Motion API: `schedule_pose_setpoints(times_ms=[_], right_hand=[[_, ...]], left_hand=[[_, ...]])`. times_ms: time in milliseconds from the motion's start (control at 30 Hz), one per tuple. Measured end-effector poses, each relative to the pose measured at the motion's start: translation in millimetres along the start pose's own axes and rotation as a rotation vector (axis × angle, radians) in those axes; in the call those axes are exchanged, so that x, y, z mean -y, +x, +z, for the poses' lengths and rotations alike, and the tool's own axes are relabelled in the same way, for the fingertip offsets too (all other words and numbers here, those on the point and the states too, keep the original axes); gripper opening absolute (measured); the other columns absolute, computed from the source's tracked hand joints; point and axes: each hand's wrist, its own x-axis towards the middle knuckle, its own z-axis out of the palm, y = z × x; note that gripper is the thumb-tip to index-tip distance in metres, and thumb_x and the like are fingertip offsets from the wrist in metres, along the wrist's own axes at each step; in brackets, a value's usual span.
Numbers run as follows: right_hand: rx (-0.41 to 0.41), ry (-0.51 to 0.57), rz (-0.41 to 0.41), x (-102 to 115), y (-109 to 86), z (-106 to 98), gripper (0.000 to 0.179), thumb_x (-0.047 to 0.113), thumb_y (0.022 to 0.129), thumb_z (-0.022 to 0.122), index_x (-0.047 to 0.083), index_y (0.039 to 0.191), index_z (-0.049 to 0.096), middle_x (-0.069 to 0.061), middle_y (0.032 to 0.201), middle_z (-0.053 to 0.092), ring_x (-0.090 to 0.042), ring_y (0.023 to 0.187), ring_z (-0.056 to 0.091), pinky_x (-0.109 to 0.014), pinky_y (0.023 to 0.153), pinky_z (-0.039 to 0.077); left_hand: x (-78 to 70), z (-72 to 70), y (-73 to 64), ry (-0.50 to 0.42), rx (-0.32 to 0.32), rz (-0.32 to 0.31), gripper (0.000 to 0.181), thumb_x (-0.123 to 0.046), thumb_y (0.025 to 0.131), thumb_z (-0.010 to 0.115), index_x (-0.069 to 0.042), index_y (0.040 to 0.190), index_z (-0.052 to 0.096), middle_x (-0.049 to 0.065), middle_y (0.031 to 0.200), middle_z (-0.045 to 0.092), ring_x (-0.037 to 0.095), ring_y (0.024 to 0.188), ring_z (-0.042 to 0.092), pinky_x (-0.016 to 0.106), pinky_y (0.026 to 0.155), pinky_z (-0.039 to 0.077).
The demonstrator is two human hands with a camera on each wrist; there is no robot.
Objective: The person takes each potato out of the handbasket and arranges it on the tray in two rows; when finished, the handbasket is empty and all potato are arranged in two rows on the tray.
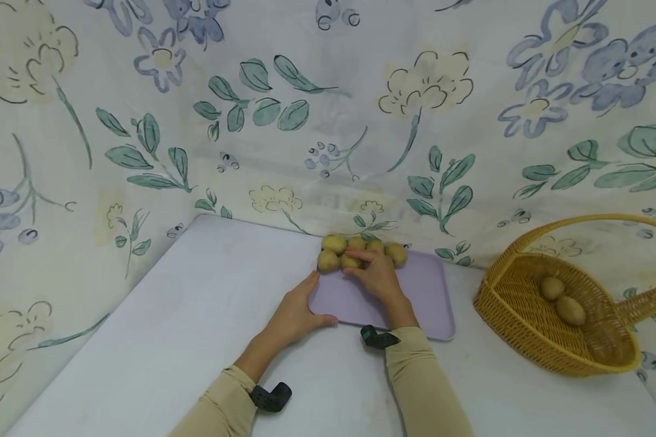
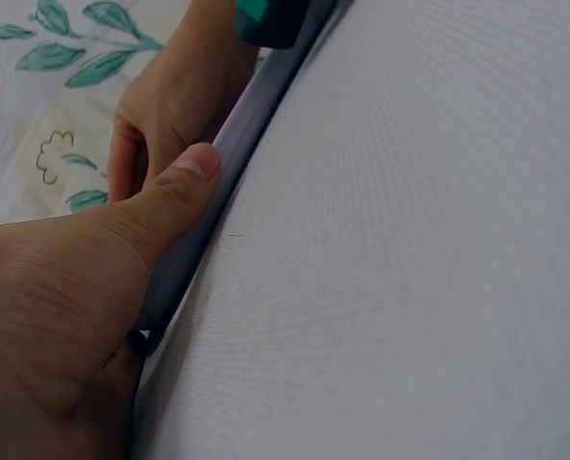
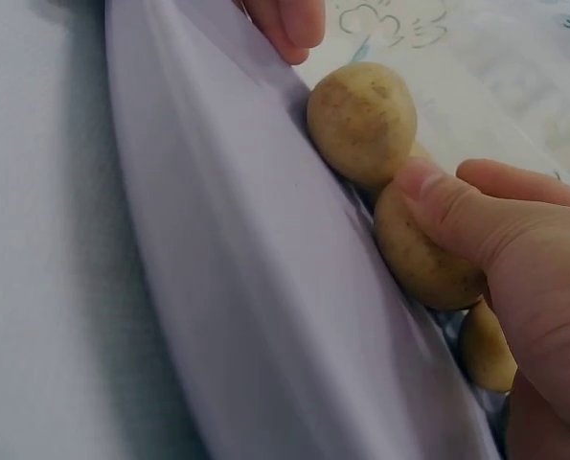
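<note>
Several potatoes (image 1: 334, 244) sit in two rows along the far left part of a lilac tray (image 1: 328, 297). My right hand (image 1: 379, 278) reaches over the tray and pinches a front-row potato (image 3: 421, 251), its thumb lying on the near side. Another potato (image 3: 363, 123) stands beside it, to the left in the head view. My left hand (image 1: 292, 312) holds the tray's left end, the thumb (image 2: 184, 182) against the near edge and the fingers by the far left side. Part of the back row is hidden behind my right hand.
At the right stands a wicker basket (image 1: 503, 334) with a tall handle, holding two potatoes (image 1: 571, 311). A floral cloth (image 1: 350, 121) hangs behind the white table (image 1: 208, 291). Both wrists wear a black device (image 1: 271, 397).
</note>
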Motion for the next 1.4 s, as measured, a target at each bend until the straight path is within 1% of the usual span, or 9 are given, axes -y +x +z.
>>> schedule_pose_setpoints(times_ms=[200,433,733,867,1000,1133,1233,1333,1400], right_hand=[[-0.012,0.038,0.019,-0.7,0.3,-1.0,0.043,0.022,0.078,0.087,0.019,0.12,0.077,-0.002,0.13,0.072,-0.024,0.122,0.059,-0.042,0.112,0.048],[0.003,0.022,0.047,-0.9,0.0,-1.2,0.045,0.024,0.079,0.087,0.019,0.122,0.077,-0.001,0.132,0.071,-0.026,0.128,0.058,-0.043,0.116,0.045],[-0.004,0.067,0.017,-2.7,-0.9,-1.5,0.044,0.023,0.08,0.087,0.017,0.122,0.077,-0.001,0.131,0.072,-0.027,0.136,0.056,-0.043,0.121,0.041],[-0.006,0.085,0.018,-5.6,-2.0,-4.8,0.047,0.025,0.08,0.087,0.018,0.125,0.075,-0.002,0.134,0.071,-0.026,0.134,0.057,-0.043,0.12,0.042],[-0.027,0.127,0.064,-8.7,-7.9,-23.5,0.047,0.025,0.082,0.087,0.018,0.127,0.074,-0.004,0.134,0.07,-0.027,0.131,0.06,-0.044,0.115,0.047],[-0.035,0.267,0.1,-10.1,-14.6,-54.1,0.046,0.016,0.085,0.084,0.01,0.13,0.072,-0.01,0.136,0.069,-0.028,0.131,0.061,-0.039,0.111,0.052],[-0.01,0.374,0.063,-8.8,-19.4,-74.9,0.046,0.006,0.087,0.081,0.003,0.132,0.068,-0.015,0.137,0.067,-0.028,0.132,0.061,-0.027,0.107,0.053],[0.018,0.4,0.019,-3.9,-21.8,-94.1,0.048,0.006,0.088,0.08,0.001,0.133,0.067,-0.017,0.137,0.066,-0.02,0.128,0.065,-0.016,0.101,0.054],[0.014,0.402,-0.005,0.3,-22.6,-109.3,0.049,0.006,0.087,0.08,0.0,0.133,0.066,-0.011,0.135,0.069,-0.013,0.122,0.067,-0.015,0.098,0.055]], left_hand=[[-1.8,-2.6,0.3,-0.003,-0.017,0.026,0.112,-0.042,0.073,0.091,0.004,0.157,0.033,0.019,0.165,0.031,0.034,0.153,0.033,0.047,0.127,0.031],[-0.9,-1.3,-0.6,-0.002,-0.001,0.001,0.113,-0.044,0.073,0.091,0.002,0.157,0.032,0.017,0.166,0.03,0.032,0.154,0.032,0.045,0.127,0.03],[-2.2,-2.4,-2.2,0.016,-0.012,-0.007,0.114,-0.044,0.073,0.091,0.003,0.157,0.032,0.018,0.165,0.031,0.034,0.153,0.033,0.047,0.127,0.03],[-0.1,-0.3,-2.2,0.013,-0.01,-0.007,0.114,-0.045,0.073,0.09,0.002,0.158,0.031,0.018,0.165,0.031,0.034,0.153,0.032,0.047,0.127,0.03],[0.8,4.0,-4.4,0.006,0.006,-0.015,0.115,-0.045,0.072,0.091,0.002,0.158,0.031,0.017,0.166,0.03,0.034,0.154,0.032,0.047,0.127,0.031],[-0.7,7.0,-4.0,-0.002,0.001,-0.008,0.114,-0.045,0.072,0.091,0.002,0.158,0.031,0.017,0.166,0.03,0.034,0.154,0.032,0.047,0.127,0.031],[-2.1,6.9,-3.6,-0.013,0.0,-0.007,0.115,-0.044,0.072,0.091,0.002,0.158,0.031,0.017,0.166,0.03,0.034,0.154,0.031,0.047,0.127,0.029],[-0.6,4.2,-1.9,0.0,-0.001,-0.001,0.115,-0.044,0.072,0.091,0.003,0.158,0.03,0.019,0.166,0.03,0.035,0.154,0.031,0.048,0.127,0.03],[0.2,1.6,1.4,0.008,-0.009,0.009,0.116,-0.044,0.072,0.091,0.003,0.158,0.029,0.018,0.166,0.029,0.035,0.154,0.031,0.047,0.127,0.029]])
